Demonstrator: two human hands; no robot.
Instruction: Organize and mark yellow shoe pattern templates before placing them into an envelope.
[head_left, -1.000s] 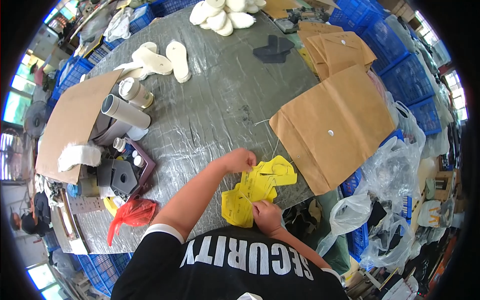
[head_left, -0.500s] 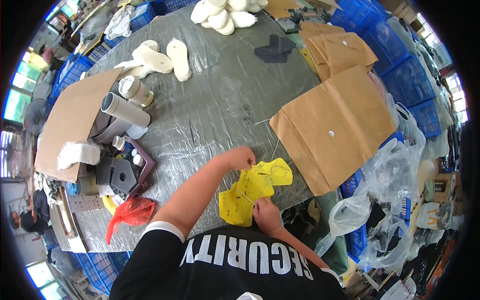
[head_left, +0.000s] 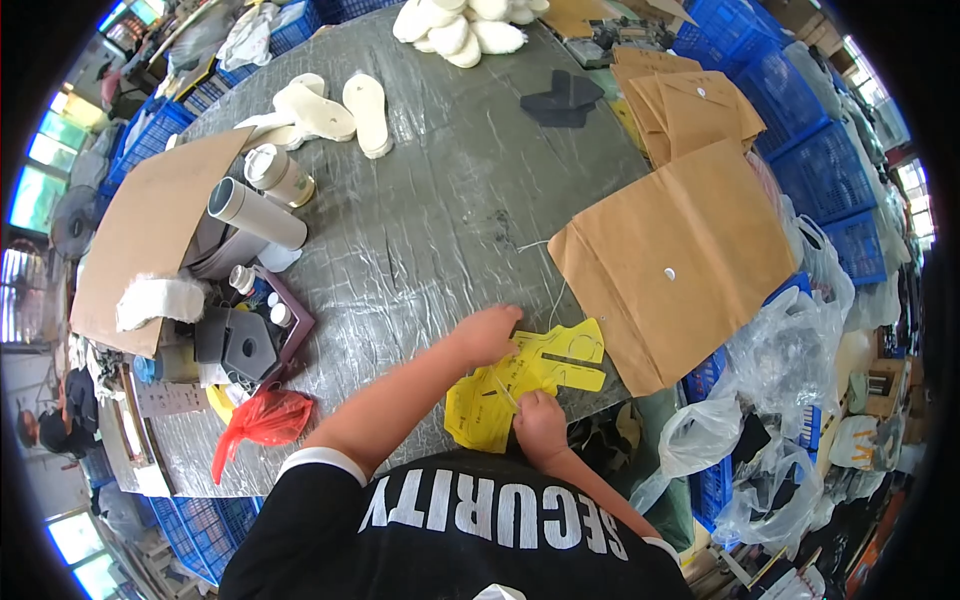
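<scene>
A bundle of flat yellow pattern templates (head_left: 482, 412), with cut-out slots and dark markings, lies fanned at the table's near edge. Closed at its upper left edge is my left hand (head_left: 488, 335), the fingertips slightly blurred and partly hidden. My right hand (head_left: 541, 426) is closed at the lower right of the bundle, over a thin white string (head_left: 507, 391) that crosses the yellow pieces. Just right of them lies a large brown paper envelope (head_left: 670, 260) with a round white button and a thin tie at its left side.
More brown envelopes (head_left: 690, 105) are stacked at the far right. White insoles (head_left: 369, 115) and a fluffy white pile (head_left: 470, 30) lie at the back. Left stand a tumbler (head_left: 257, 215), a jar (head_left: 280, 177) and a red plastic bag (head_left: 265, 420). Blue crates (head_left: 825, 165) line the right.
The yellow templates have spread and turned, showing a slotted piece at right. My left hand has shifted slightly right and down; my right hand stays close to its place. The whole view shifted slightly.
</scene>
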